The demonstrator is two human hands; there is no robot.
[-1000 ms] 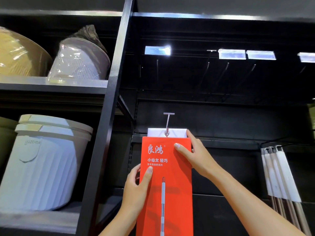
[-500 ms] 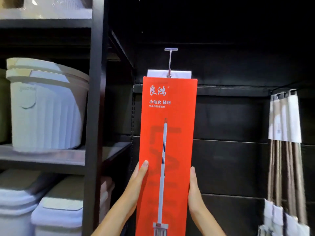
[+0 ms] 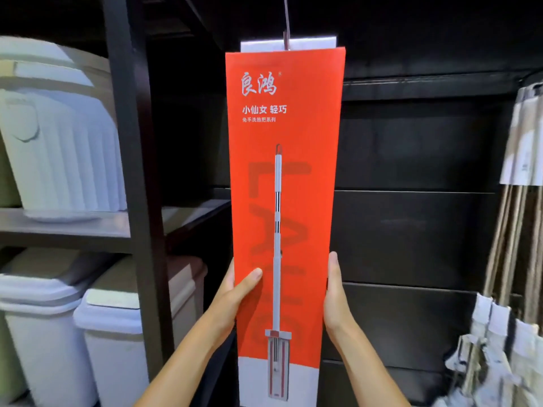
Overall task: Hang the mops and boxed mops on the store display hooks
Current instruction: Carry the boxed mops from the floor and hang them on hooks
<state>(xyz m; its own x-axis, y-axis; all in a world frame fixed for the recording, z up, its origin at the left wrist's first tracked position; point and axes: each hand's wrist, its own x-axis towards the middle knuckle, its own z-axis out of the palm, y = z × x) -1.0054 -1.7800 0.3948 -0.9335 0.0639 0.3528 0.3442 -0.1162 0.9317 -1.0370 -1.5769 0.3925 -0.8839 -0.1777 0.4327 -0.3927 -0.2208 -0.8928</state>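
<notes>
A tall red boxed mop [image 3: 282, 127] with white lettering and a mop picture hangs in front of the dark back panel. Its white top tab sits on a metal display hook [image 3: 287, 22]. My left hand [image 3: 232, 292] grips the box's lower left edge, thumb on the front and fingers hidden behind. At the same height, my right hand [image 3: 335, 301] holds the lower right edge, thumb along the side and fingers hidden behind the box.
Several loose mops [image 3: 511, 230] with white sleeves hang at the far right. A black shelf upright [image 3: 132, 171] stands just left of the box. White ribbed bins [image 3: 58, 148] fill the left shelf, and lidded bins [image 3: 117, 333] stand below it.
Both hands slid down from the top of the box to its lower edges. The view dropped, so the hook now sits at the top of the frame.
</notes>
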